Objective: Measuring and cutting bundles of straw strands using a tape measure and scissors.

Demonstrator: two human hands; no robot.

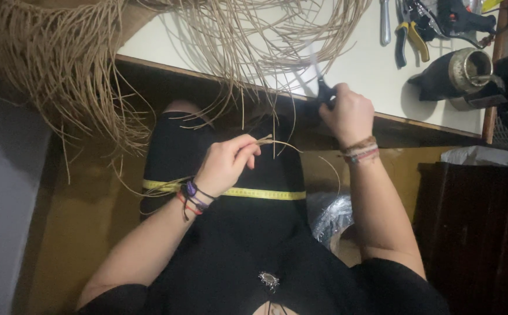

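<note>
I see the white surface (353, 64) edge running diagonally, dark wooden lip just under my right hand (347, 114); open room below it, over my lap. Loose tan fiber strands (67, 64) spill off the surface's left corner and hang well past the edge. Left hand (225, 163) pinched shut on a short strand end (268, 140), held above the lap, clear of the edge. Right hand clenched on dark scissors (325, 92), at the surface edge, blades blurred. Yellow measuring tape (265, 193) lies across my lap. Pliers (408, 35) and dark metal cup (458, 73) sit far right on the surface.
</note>
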